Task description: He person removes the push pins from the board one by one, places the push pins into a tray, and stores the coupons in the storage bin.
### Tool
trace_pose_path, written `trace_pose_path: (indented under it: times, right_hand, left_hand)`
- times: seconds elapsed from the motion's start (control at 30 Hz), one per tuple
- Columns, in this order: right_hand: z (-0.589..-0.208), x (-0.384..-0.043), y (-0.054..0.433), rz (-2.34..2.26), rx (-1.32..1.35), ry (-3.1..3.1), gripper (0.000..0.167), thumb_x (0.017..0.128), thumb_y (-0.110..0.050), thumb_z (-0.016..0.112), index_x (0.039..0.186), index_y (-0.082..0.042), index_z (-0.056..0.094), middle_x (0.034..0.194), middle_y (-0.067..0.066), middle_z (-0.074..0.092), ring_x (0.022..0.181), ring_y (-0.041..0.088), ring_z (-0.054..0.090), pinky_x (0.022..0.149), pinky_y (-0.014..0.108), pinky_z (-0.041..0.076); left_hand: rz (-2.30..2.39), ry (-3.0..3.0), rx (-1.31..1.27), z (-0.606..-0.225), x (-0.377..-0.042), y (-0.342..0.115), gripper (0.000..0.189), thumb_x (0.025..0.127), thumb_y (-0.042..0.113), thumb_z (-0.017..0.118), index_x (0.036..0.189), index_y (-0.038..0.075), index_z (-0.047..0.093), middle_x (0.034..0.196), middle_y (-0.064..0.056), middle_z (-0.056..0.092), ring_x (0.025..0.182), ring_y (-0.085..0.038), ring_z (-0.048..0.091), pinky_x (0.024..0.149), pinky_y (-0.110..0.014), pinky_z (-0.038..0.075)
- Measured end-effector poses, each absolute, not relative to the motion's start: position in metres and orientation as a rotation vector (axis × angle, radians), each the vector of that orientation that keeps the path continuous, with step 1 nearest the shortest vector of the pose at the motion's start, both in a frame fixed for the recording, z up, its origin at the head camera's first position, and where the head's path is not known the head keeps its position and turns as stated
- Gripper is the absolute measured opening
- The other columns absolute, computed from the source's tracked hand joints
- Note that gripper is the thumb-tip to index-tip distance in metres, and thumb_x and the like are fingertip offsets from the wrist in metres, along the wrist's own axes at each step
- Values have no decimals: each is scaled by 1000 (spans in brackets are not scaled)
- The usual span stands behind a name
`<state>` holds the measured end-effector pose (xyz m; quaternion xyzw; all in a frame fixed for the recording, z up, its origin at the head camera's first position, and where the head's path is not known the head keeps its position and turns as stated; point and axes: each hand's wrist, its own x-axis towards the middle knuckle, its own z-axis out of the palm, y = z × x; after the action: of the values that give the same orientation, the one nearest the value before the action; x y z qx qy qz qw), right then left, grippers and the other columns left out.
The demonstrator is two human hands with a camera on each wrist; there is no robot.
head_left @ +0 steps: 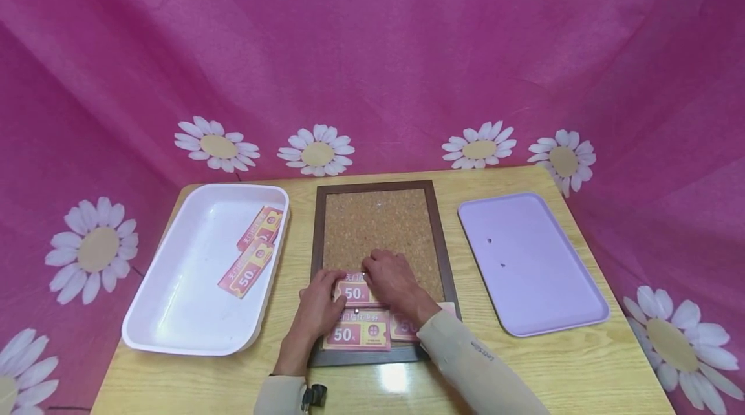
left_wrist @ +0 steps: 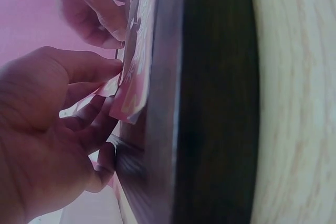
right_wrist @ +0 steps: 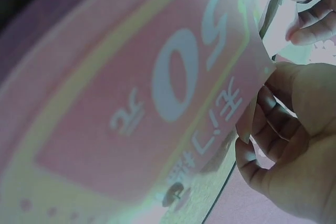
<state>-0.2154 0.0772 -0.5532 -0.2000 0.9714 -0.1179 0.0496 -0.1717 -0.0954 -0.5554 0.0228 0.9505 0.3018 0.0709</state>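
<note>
In the head view, a pink and yellow "50" coupon [head_left: 356,293] lies on a framed cork board [head_left: 378,221]. My left hand [head_left: 319,305] holds this coupon by its left end, thumb and fingers at the edge. My right hand [head_left: 394,278] has its fingers bent at the coupon's upper edge and covers its right part; in the right wrist view the right hand [right_wrist: 299,124] pinches at paper. Below lie a lower left coupon [head_left: 343,336], with a thumbtack [head_left: 357,311] at its top, and a lower right coupon [head_left: 404,328], partly hidden by the right arm.
A white bin [head_left: 192,273] on the left has loose coupons [head_left: 247,269] inside. On the right lies a purple tray [head_left: 541,266] with two small dark bits [head_left: 489,240]. The board rests on a wooden table [head_left: 233,383] before a pink flowered cloth [head_left: 378,66].
</note>
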Motion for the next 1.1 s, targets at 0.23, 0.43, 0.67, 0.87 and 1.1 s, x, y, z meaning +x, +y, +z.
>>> trace_pose_path:
  times: [0.23, 0.43, 0.67, 0.87, 1.1]
  right_hand:
    - [-552, -217, 78, -376, -586, 2959, 13, 92, -29, 61, 99, -23, 71, 90, -6, 60, 83, 15, 57, 79, 37, 45]
    - [-551, -218, 77, -393, -575, 2971, 13, 91, -28, 62, 97, -21, 71, 92, -5, 60, 84, 15, 58, 79, 37, 45]
    - [-552, -217, 78, -400, -607, 2950, 11, 93, -27, 61, 95, -21, 69, 92, -6, 58, 86, 14, 56, 79, 36, 43]
    - [-552, -218, 78, -338, -645, 2953, 14, 95, -29, 58, 98, -19, 68, 94, -4, 58, 88, 15, 56, 81, 36, 45]
    - [-553, -218, 79, -282, -669, 2959, 16, 95, -28, 56, 99, -18, 68, 94, -4, 58, 89, 15, 57, 82, 37, 46]
  left_hand:
    - [914, 2855, 65, -555, -172, -95, 43, 84, 21, 70, 126, 15, 61, 125, -5, 57, 95, -17, 55, 85, -41, 36]
    - [912, 2863, 74, -555, -173, -95, 44, 85, 21, 70, 127, 15, 61, 124, -5, 58, 98, -19, 56, 86, -41, 36]
    - [919, 2865, 71, -553, -173, -96, 45, 84, 21, 71, 127, 14, 60, 128, -8, 57, 112, -24, 57, 89, -46, 39]
    - [904, 2845, 41, -554, -174, -95, 46, 85, 22, 71, 128, 14, 60, 128, -6, 56, 106, -21, 57, 89, -45, 38]
    - [912, 2841, 40, -554, -174, -95, 46, 84, 19, 71, 128, 15, 60, 124, -6, 57, 99, -19, 55, 90, -45, 38]
